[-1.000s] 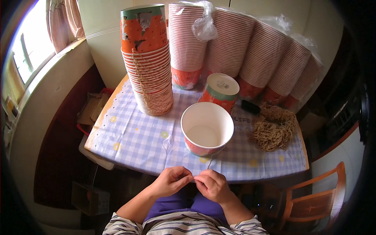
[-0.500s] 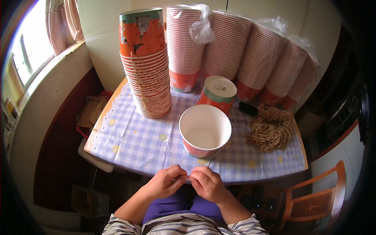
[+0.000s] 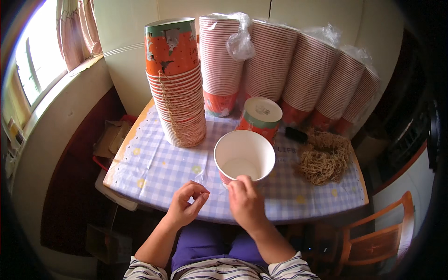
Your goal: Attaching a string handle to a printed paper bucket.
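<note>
A paper bucket (image 3: 244, 151), white inside, stands mouth up near the table's front edge. My right hand (image 3: 246, 201) is at its near rim, fingers bent in and pressed together; whatever they hold is hidden. To the left and a little nearer me, my left hand (image 3: 186, 203) hovers by the table edge. Its thumb and forefinger meet in a pinch, apart from the bucket, and I cannot make out anything between them. Just behind the open bucket sits an orange and green bucket (image 3: 262, 113) turned bottom up.
A tall bucket stack (image 3: 179, 107) with twine hanging down it rises at the left. Several plastic-wrapped stacks (image 3: 310, 70) line the back. On the right lie a tangled heap of brown twine (image 3: 324, 161) and a black object (image 3: 296, 135). A wooden chair (image 3: 378, 235) stands lower right.
My hands were together in front of the bucket, with a thin cord running from its rim toward them. They have parted: the right rose to the near rim, the left moved left and up.
</note>
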A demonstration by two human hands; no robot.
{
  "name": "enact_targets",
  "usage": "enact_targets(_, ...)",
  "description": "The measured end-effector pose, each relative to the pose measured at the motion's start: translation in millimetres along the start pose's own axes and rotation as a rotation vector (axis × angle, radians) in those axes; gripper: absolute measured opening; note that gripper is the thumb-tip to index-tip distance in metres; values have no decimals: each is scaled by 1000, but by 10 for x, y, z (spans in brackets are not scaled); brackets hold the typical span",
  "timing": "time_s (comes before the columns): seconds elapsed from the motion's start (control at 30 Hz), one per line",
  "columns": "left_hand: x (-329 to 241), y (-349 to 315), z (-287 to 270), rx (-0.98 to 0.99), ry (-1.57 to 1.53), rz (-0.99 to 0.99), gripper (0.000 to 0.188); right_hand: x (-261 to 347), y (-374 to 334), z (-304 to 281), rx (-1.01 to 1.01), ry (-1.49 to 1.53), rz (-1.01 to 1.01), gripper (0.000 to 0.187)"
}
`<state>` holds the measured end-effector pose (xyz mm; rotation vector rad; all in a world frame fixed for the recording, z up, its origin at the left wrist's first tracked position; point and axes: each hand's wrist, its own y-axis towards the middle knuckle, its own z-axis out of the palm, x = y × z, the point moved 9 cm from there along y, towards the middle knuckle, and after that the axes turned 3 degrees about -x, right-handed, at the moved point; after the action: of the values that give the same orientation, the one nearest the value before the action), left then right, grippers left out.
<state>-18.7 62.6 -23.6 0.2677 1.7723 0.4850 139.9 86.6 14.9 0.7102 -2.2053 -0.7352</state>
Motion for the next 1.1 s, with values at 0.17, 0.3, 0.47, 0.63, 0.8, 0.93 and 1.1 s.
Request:
enact_targets(0.17, 46, 160, -155, -25, 130, 39, 7, -368, 46, -426, 153, 305, -11, 7)
enact_targets(0.3, -120, 454, -70, 44, 315, 176, 32, -832, 32, -618, 311, 548, 55, 6)
enact_targets(0.47, -451, 774, 347, 258, 525, 423, 46, -1219, 117, -708, 300, 808, 160, 7)
enact_targets(0.63, -408, 844, 597, 432, 516, 551, 16, -1390, 130, -631, 208, 858, 209, 9)
enact_targets(0.8, -362, 796, 676, 505, 401, 434, 12, -1270, 92, -669, 49, 652, 143, 5)
enact_targets(0.93, -359, 795, 684, 505, 346, 342, 9, -971, 77, -684, -48, 481, 102, 1)
enact_targets(1.1, -266, 781, 703, 599, 305, 225, 8, -818, 67, -574, -61, 274, 39, 4)
